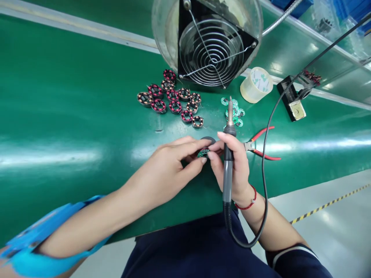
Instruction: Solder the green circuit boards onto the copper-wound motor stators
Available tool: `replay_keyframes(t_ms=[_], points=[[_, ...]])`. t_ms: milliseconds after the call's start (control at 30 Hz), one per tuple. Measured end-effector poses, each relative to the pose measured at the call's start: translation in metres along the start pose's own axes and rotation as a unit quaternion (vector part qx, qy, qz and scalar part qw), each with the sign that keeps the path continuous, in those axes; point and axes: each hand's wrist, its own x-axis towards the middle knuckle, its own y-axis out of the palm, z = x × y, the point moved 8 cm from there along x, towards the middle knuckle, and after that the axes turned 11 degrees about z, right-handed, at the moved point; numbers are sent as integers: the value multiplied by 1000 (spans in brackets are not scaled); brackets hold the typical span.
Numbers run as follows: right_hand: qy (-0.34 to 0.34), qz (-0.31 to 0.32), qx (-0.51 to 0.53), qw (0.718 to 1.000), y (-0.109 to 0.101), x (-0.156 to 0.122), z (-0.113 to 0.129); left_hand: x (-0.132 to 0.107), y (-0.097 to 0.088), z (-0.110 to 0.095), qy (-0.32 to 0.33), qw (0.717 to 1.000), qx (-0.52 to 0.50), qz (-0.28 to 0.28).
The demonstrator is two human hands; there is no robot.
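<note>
Between thumb and fingers, my left hand (176, 158) pinches a small round green circuit board (203, 153), which seems to sit on a wound coil partly hidden by the fingers. My right hand (236, 160) is closed around a soldering iron (228, 173) whose tip points up, away from the board. The thumb and a fingertip of that same hand also touch the board's right edge. A dark round piece (208, 139) shows just behind the fingertips; whether it touches the board I cannot tell.
Several wound coils (174, 107) lie ahead, below a fan with a wire guard (213, 60). Small green boards (239, 112), a tape roll (256, 85), red-handled pliers (262, 146) and a soldering stand (292, 98) are on the right. The iron's cord (264, 185) loops over my right forearm.
</note>
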Motion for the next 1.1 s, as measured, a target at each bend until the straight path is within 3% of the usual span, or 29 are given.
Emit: replay_keyframes(t_ms=[267, 500, 733, 933, 1033, 1100], points=[[13, 41, -47, 998, -1, 2, 2, -7, 5, -15, 89, 978, 189, -22], [17, 86, -69, 994, 1, 4, 5, -11, 12, -14, 99, 954, 284, -3], [24, 71, -21, 997, 5, 3, 9, -12, 9, -12, 73, 972, 221, 2], [123, 37, 57, 990, 3, 4, -9, -9, 4, -14, 38, 989, 141, -3], [161, 26, 127, 978, -5, 4, -18, -7, 1, -15, 6, 997, 71, 6], [158, 7, 116, 981, -19, 6, -18, -6, -1, -10, -34, 999, 4, 14]])
